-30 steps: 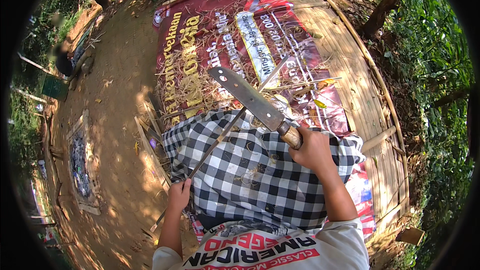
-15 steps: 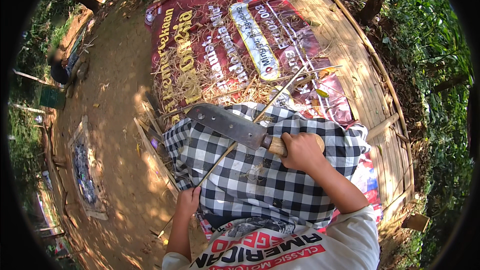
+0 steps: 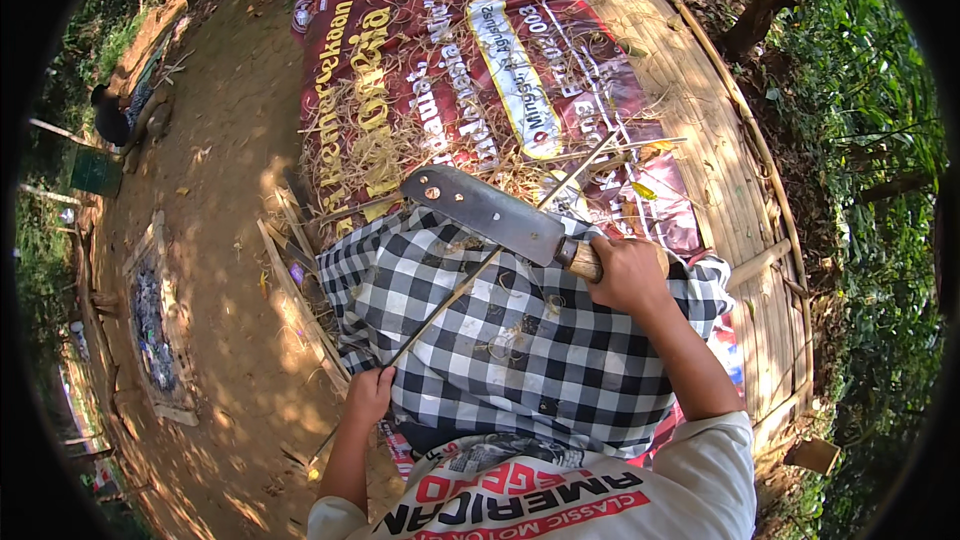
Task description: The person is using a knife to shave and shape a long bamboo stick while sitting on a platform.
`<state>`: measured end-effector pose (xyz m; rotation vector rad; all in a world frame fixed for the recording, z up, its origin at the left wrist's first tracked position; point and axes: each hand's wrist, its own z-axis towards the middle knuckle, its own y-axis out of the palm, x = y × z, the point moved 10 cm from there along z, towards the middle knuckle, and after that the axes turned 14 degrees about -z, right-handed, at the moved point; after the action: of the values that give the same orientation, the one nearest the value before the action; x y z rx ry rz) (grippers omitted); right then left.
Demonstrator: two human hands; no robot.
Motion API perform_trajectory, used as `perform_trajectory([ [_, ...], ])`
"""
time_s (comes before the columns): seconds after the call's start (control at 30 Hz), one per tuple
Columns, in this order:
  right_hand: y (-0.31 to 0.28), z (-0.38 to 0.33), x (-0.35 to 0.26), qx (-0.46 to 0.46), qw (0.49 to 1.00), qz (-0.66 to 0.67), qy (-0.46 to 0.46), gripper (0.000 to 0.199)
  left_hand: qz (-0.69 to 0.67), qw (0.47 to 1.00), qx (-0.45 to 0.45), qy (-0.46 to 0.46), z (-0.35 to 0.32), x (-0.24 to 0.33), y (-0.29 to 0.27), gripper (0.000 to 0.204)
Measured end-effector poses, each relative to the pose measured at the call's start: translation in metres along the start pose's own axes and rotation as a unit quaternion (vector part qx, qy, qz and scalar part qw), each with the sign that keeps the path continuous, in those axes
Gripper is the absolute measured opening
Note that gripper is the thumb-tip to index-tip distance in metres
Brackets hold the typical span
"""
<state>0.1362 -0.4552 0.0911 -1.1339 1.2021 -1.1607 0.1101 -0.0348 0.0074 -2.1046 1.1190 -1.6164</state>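
Observation:
My right hand (image 3: 632,275) is wrapped round the wooden handle of a broad machete (image 3: 490,215). Its dark blade points left and lies across a thin bamboo strip (image 3: 432,318) above my lap. Near its lower end, the strip is gripped by my left hand (image 3: 369,395). From there it slants up and away to the right, passing under the blade and on past my knees. A black-and-white checked cloth (image 3: 520,350) covers my lap and has a few shavings on it.
Beyond my knees, a red printed banner (image 3: 400,70) strewn with curly shavings covers part of a bamboo-slat platform (image 3: 690,70). More thin strips lie there. A framed ash pit (image 3: 152,320) is in the dirt at left. Another person (image 3: 120,120) is low down at far left.
The machete and my right hand have shifted up and to the right, farther along the bamboo strip. My left hand keeps its grip near the lower end.

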Motion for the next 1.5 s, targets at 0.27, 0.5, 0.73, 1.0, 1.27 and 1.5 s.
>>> perform_trajectory([
  [0.27, -0.007, 0.005, -0.049, 0.006, 0.997, 0.014, -0.072, 0.029, -0.057, 0.998, -0.031, -0.01, 0.005, -0.02, 0.005, 0.052],
  [0.5, -0.019, 0.0, -0.03, 0.028, 0.998, -0.025, -0.058, 0.031, -0.076, 0.996, -0.049, -0.022, 0.007, -0.026, 0.006, 0.052],
  [0.73, -0.025, 0.004, -0.009, 0.002, 0.994, -0.09, -0.058, 0.033, -0.095, 0.994, -0.055, -0.016, 0.009, -0.023, 0.01, 0.055],
  [1.0, -0.042, 0.001, 0.011, 0.032, 0.991, -0.124, -0.046, 0.035, -0.093, 0.993, -0.065, -0.027, 0.01, -0.017, 0.006, 0.065],
  [1.27, -0.066, -0.007, 0.029, 0.057, 0.988, -0.14, -0.02, 0.024, -0.081, 0.995, -0.057, -0.016, 0.011, -0.013, 0.001, 0.061],
  [1.5, -0.047, -0.006, -0.008, 0.006, 0.992, -0.128, 0.011, 0.023, -0.079, 0.996, -0.035, -0.011, 0.012, -0.018, 0.004, 0.059],
])
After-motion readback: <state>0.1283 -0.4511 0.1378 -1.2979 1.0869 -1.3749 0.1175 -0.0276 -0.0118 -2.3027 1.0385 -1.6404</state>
